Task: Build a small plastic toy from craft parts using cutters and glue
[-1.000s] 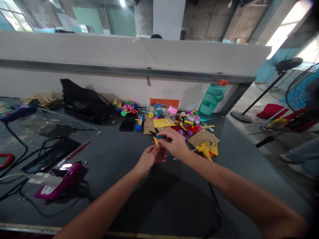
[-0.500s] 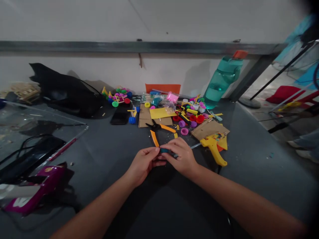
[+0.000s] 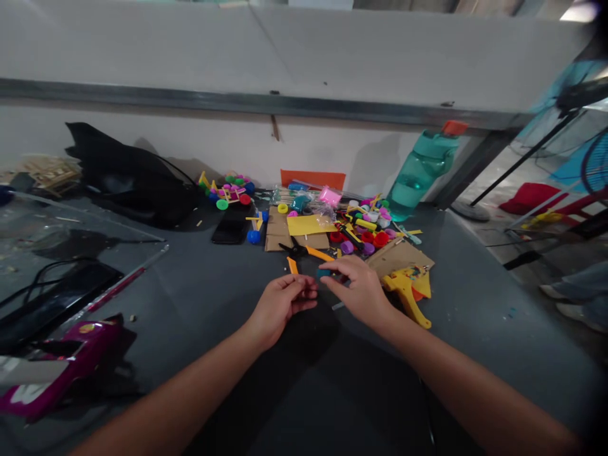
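Between the thumb and fingers of my right hand is a small dark teal cap. My left hand is just left of it, apart from the cap, its thumb and fingertips pressed together; whether something small sits between them is hidden. Orange-handled pliers lie with open jaws just beyond my hands. Right of my right hand rests a yellow glue gun, its nozzle side partly behind the hand. A yellow sheet lies on cardboard behind the pliers.
Colourful bottle caps are heaped at the back centre, near a teal bottle. A phone and small wheeled pieces lie left of them. Further left are a black bag and a magenta tool.
My hands have moved apart; the teal cap has left my left hand and shifted slightly right and up with my right hand. The camera view has tilted up a little.
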Tool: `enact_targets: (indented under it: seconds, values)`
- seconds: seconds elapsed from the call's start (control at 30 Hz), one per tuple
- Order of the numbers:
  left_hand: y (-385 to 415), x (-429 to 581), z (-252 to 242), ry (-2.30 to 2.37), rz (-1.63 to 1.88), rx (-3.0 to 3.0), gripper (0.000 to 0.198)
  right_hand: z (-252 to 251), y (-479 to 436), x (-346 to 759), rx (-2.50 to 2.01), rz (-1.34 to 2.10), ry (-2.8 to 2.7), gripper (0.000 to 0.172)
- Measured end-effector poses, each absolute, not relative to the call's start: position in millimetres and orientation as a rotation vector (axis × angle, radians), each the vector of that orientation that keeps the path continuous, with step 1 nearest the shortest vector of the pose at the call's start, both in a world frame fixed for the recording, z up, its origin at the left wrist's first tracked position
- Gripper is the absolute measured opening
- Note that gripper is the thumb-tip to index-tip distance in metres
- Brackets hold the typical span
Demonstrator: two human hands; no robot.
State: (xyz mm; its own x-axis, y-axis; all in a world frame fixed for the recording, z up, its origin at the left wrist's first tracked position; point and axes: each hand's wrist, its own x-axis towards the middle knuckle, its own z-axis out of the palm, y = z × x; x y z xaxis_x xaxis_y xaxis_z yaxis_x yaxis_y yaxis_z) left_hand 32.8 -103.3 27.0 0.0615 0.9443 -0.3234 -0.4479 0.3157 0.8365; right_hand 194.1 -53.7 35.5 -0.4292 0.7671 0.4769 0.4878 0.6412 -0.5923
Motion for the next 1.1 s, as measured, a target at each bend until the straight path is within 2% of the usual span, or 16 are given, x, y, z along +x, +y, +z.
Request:
enact_targets:
  seconds: [0.3, 0.47, 0.8, 1.1]
  values:
    - [-58.4, 48.1, 14.3, 1.104, 1.442, 0.710, 0.018, 19.1, -31.7, 190.2, -0.950, 0.450, -1.989, 0.017]
    - [-65.2, 52.5, 11.3, 0.909, 1.261, 0.793, 0.028, 15.2, -29.0, 195.6, -0.921, 0.444, -1.993, 0.017]
    - [-65.7, 44.2, 11.5, 0.841, 1.170, 0.768, 0.020, 8.6, -27.6, 195.1, -0.843, 0.434, -2.018, 0.022]
    - [-64.2, 43.2, 9.7, 0.838, 1.159, 0.747, 0.020, 13.4, -30.7, 194.5, -0.783, 0.395, -1.965, 0.015]
